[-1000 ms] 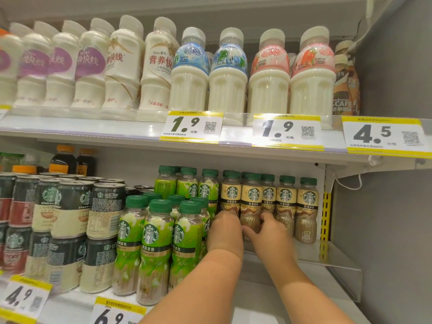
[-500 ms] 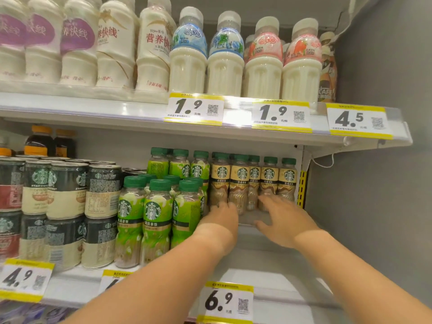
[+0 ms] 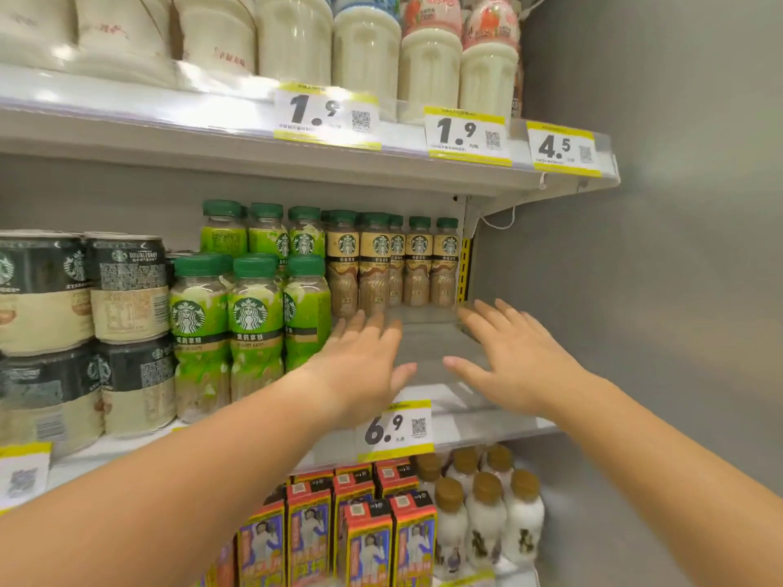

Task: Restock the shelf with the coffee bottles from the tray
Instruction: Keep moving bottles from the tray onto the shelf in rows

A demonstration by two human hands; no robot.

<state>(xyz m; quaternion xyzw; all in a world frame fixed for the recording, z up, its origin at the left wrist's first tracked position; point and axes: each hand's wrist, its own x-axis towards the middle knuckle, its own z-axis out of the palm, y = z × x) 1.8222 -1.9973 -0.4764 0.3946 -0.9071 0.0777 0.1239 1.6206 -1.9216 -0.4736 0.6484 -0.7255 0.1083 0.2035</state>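
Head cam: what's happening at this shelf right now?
A person is partway through restocking coffee. The left hand and right hand are open and empty, held over the bare front of the middle shelf. The tan-label coffee bottles stand in a row at the back, with green-label bottles to their left.

Tan-labelled coffee bottles (image 3: 392, 264) upright, green caps, back of shelf (image 3: 428, 353)

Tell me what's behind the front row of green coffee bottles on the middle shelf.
More green bottles stand behind the front row. Their lower halves are covered, so the number of rows cannot be counted.
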